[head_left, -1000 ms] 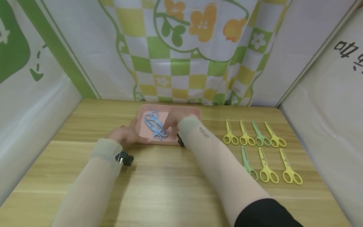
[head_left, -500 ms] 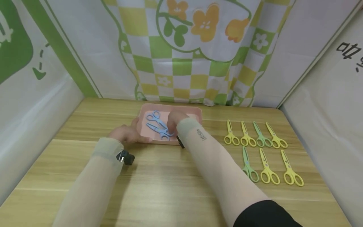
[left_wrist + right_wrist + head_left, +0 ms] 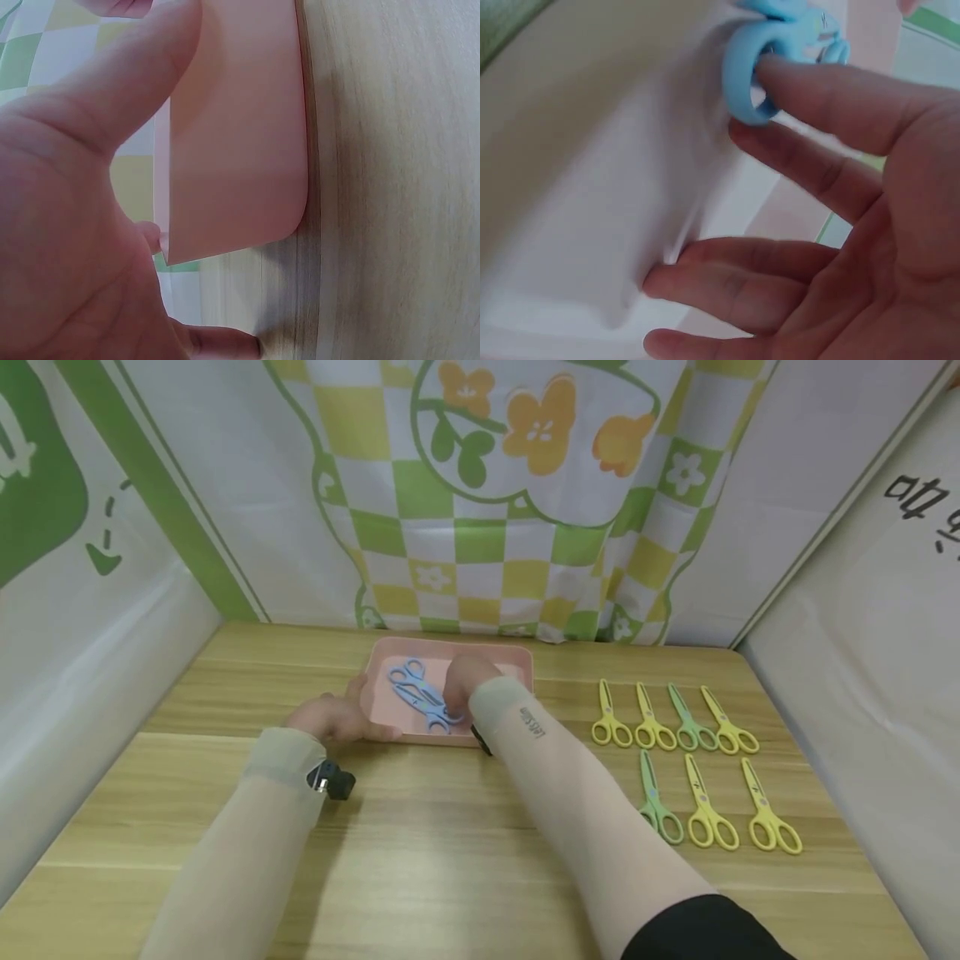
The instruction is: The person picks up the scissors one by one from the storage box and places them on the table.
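A pink tray (image 3: 392,713) stands at the back of the table with two pairs of light-blue scissors (image 3: 417,697) in it, lying overlapped. At its front left corner, my left hand (image 3: 333,717) holds the tray, thumb along the front wall and fingers at the left side. My right hand (image 3: 468,681) reaches into the tray. In the right wrist view, its thumb and index finger pinch a handle ring of one pair of blue scissors (image 3: 739,75), while the other fingers extend over the tray floor. From the head, the right fingertips are hidden.
Right of the tray, several yellow scissors (image 3: 701,810) and green scissors (image 3: 688,722) lie in two rows, points away from me. A checkered curtain (image 3: 480,539) hangs behind the table (image 3: 420,860). White walls (image 3: 862,635) flank both sides.
My right hand has moved slightly right within the tray. The lower blue scissors have shifted right and turned, now lying closer along the other pair. My left hand stays on the tray.
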Demonstrator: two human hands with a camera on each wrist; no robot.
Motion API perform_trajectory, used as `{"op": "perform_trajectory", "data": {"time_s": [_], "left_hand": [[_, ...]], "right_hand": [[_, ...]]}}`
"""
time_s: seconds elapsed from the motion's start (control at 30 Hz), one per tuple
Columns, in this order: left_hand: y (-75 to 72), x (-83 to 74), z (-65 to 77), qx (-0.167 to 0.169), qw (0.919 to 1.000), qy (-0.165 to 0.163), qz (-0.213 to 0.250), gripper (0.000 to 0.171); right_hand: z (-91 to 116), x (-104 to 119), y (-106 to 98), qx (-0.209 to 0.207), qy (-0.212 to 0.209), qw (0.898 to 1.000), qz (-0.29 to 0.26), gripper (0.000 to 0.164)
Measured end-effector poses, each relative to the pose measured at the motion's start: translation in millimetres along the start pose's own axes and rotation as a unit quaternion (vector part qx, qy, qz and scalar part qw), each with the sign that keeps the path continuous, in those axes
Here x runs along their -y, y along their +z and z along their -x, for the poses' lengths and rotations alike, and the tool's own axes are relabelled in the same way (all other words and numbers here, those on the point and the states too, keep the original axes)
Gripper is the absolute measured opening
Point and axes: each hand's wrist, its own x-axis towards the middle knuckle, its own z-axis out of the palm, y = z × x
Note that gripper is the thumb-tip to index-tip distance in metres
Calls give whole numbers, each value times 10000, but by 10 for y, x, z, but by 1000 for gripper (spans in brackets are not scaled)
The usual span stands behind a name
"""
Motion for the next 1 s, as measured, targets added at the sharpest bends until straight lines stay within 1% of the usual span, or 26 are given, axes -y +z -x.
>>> {"op": "perform_trajectory", "data": {"time_s": [0.13, 0.27, 0.3, 0.4, 0.53, 0.67, 0.83, 0.9, 1.0], "left_hand": [[9, -19, 14, -19, 10000, -59, 22, 133], [11, -26, 17, -24, 10000, -24, -15, 132], [8, -29, 22, -8, 10000, 20, -8, 132], [5, -27, 20, 13, 10000, 20, 5, 131], [1, -17, 7, 23, 10000, 3, 22, 131], [2, -6, 0, 43, 10000, 23, 1, 131], [2, -9, 12, 77, 9999, -17, 62, 131], [6, -14, 16, 80, 9999, -54, 86, 131], [8, -14, 14, 91, 9998, -96, 127, 132]], "right_hand": [[-14, -4, 23, -9, -85, 9998, 178, 8], [-24, -4, -1, 1, -252, 9981, 570, 16], [-26, -4, -11, 6, -236, 9982, 544, 18], [-19, -7, -52, 43, -259, 9979, 597, 19], [-3, -23, -102, 142, -208, 9986, 463, 16], [7, -32, -126, 304, -32, 9991, 309, 12], [11, -49, -146, 451, -161, 9970, 611, 11], [6, -67, -160, 461, -265, 9963, 670, 10], [6, -108, -192, 471, -379, 9963, 615, 9]]}}
